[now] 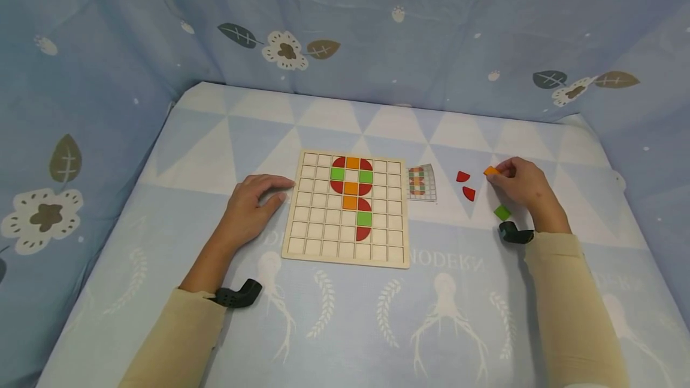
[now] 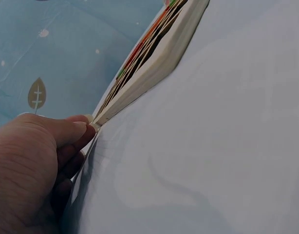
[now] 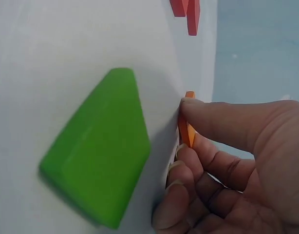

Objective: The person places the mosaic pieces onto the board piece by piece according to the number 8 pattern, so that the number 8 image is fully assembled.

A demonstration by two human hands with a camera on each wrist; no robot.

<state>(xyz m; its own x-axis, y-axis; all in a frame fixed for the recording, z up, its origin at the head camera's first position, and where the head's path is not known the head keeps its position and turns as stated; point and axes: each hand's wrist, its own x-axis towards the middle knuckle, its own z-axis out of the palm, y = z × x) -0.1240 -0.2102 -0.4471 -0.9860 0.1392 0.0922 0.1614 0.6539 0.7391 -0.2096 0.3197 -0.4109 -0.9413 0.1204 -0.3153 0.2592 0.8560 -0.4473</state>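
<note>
My right hand pinches an orange square tile between thumb and fingers, low over the cloth at the right. In the right wrist view, the thumb lies on one side of that orange tile. Close by lies a green square tile, with two red quarter-round tiles to its left. A wooden grid board lies mid-table, holding red, orange and green tiles in several of its squares. At its left edge rests my left hand, fingers loosely bent, the index fingertip right at the rim.
A pattern card with a coloured design lies against the board's right side. Black wrist devices show at both cuffs. A blue patterned curtain surrounds the cloth-covered table at the back and sides.
</note>
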